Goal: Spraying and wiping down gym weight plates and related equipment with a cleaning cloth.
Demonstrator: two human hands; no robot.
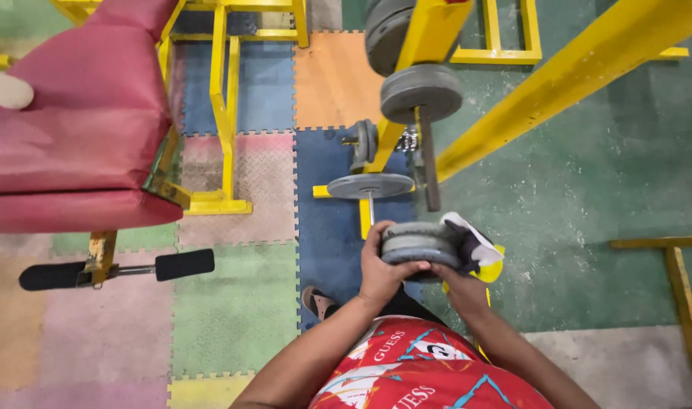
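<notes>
**Head view: stacked weight plates held in both hands beside the plate rack**

Head view shows a small stack of grey weight plates (420, 246) carried at waist height, just in front of the yellow plate rack (395, 140), which serves as the landmark. The left hand (380, 265) is clasped around the stack's near-left edge, thumb lying across the rim. The right hand (458, 282) is pressed under and against the right side, where a white and dark cloth (471, 241) is pinched between palm and plates; most of its fingers are hidden, but the load is evidently borne by it.

A single grey plate (370, 185) is seated flat on the rack's low peg, just beyond the held stack, and further plates (421, 92) are hung higher on the rack. A red padded bench (81, 129) stands well to the left of the rack, with a black foam roller bar (115, 271) below it. A sandalled foot (317, 301) rests on the blue mat (331, 227) directly under the stack.

For the handling to go well, it is judged that the plates should be kept level and squeezed from both sides so none slides out, and the cloth kept from slackening the right-hand hold. The stack should be held clear of the foot beneath.
</notes>
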